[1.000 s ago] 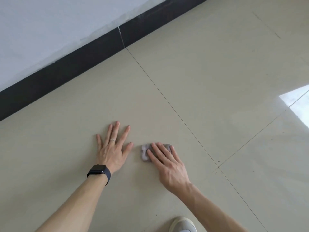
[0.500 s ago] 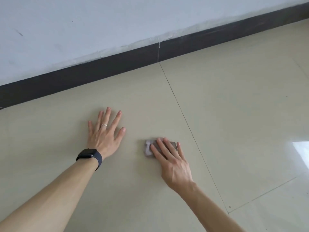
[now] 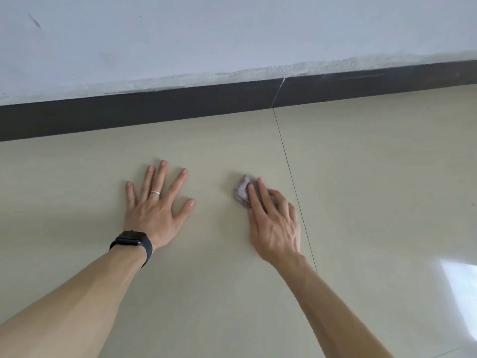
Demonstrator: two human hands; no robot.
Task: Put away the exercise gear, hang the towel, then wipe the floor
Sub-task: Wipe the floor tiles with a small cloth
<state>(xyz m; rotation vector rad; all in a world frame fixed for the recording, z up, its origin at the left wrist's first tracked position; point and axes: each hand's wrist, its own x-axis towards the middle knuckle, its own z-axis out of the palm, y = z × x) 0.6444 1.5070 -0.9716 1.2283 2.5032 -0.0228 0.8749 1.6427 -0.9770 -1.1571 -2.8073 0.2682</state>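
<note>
Pressing rag (image 3: 241, 190) onto floor (image 3: 374, 189) with flat, unclenched right hand (image 3: 277, 228); resting left hand (image 3: 154, 213) nearby, fingers spread.

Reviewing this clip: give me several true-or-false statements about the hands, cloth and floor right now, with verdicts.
1. The left hand lies flat on the floor, fingers spread. True.
2. The right hand presses a small grey cloth onto the tile. True.
3. The cloth lies right of the dark grout line. False: it lies left of it.
4. The black watch sits on the right wrist. False: it is on the left wrist.
</note>
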